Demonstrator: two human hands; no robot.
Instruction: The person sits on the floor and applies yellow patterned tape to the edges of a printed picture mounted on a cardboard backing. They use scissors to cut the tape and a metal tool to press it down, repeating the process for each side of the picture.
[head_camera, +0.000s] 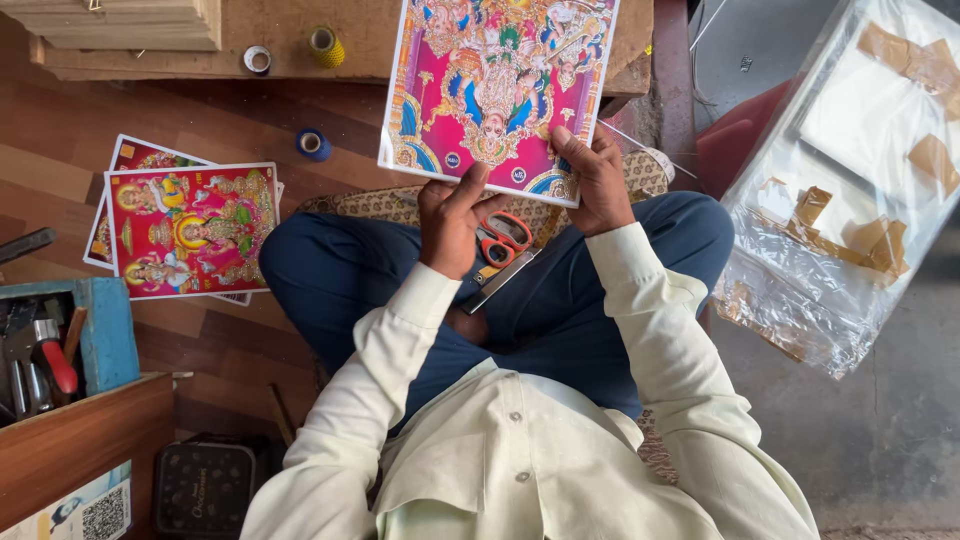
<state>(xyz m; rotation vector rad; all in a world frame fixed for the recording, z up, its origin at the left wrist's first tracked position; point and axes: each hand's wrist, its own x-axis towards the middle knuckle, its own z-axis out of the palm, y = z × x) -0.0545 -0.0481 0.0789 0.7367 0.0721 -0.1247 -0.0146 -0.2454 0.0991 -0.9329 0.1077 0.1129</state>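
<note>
both your hands pinch the lower edge of the colourful glossy print (495, 85), held up over your lap: left hand (452, 222) at the bottom middle, right hand (596, 182) at the bottom right corner. red-handled scissors (505, 236) lie on your lap just below.

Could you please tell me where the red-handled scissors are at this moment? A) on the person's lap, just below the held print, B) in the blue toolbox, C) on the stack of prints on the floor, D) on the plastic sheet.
A: the scissors lie on the lap, between the left hand and right hand, which both hold the print.
</note>
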